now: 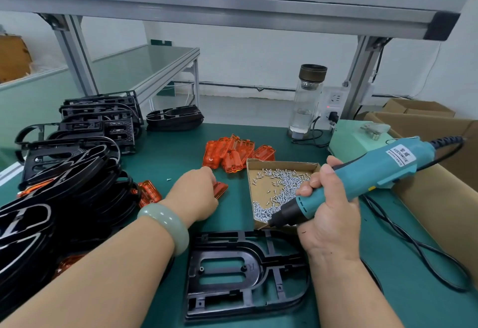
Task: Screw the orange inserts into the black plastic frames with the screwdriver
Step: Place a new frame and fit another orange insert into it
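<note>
A black plastic frame (248, 273) lies flat on the green mat in front of me. My left hand (195, 193) reaches forward and grips an orange insert (220, 189) lying on the mat. More orange inserts (236, 153) lie in a pile beyond it, and another orange insert (148, 193) sits by the black stacks. My right hand (328, 208) holds the teal electric screwdriver (362, 180), its black tip pointing down-left over the near corner of the cardboard screw tray (280, 189).
Stacks of black frames (77, 172) crowd the left side, with more frames (174, 118) at the back. A glass bottle (306, 102) and a power strip stand behind. Cardboard boxes (439, 172) line the right edge. The screwdriver's cord (413, 245) loops over the mat.
</note>
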